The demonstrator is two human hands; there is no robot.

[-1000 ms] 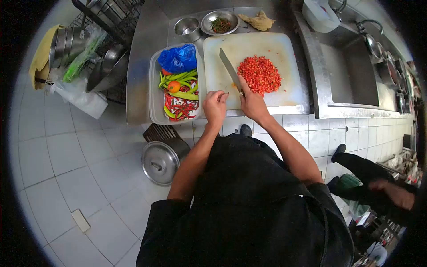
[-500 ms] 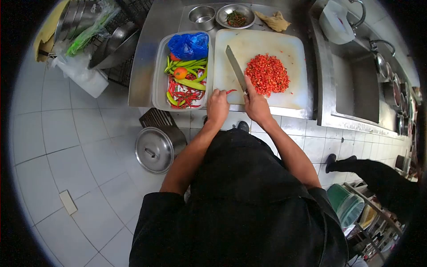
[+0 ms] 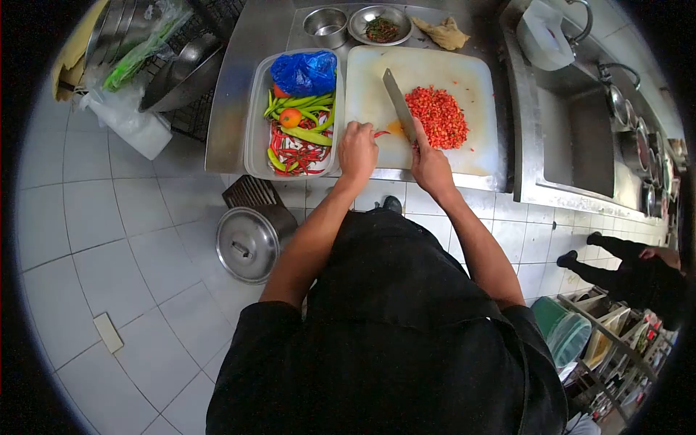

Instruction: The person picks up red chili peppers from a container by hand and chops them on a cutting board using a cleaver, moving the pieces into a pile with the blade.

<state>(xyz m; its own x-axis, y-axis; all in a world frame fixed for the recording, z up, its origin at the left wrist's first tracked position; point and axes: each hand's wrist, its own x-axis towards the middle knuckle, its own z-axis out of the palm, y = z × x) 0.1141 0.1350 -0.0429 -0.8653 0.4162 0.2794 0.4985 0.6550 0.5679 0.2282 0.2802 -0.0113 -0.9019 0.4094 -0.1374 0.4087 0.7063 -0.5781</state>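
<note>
My left hand (image 3: 357, 154) is closed around a red chili (image 3: 381, 133), whose tip pokes out to the right over the cutting board (image 3: 366, 83). In my right hand (image 3: 431, 168) is a kitchen knife (image 3: 399, 105), its blade pointing away from me and tilted to the left. Just right of the blade lies a pile of chopped red chilies (image 3: 439, 118). Left of the board, a plastic tub (image 3: 255, 119) holds red chilies (image 3: 297, 154), long green chilies (image 3: 312, 135), an orange-red tomato (image 3: 290, 117) and a blue plastic bag (image 3: 304, 72).
Behind the board are a steel bowl (image 3: 325, 27), a bowl of chili stems (image 3: 381, 29) and a tan cloth (image 3: 442, 33). A sink (image 3: 580, 138) is at the right. A lidded pot (image 3: 248, 245) stands on the floor. Another person (image 3: 623, 272) is at the far right.
The knife and my right hand have shifted right, away from my left hand and up against the chopped pile. The other person's legs have moved further right and apart.
</note>
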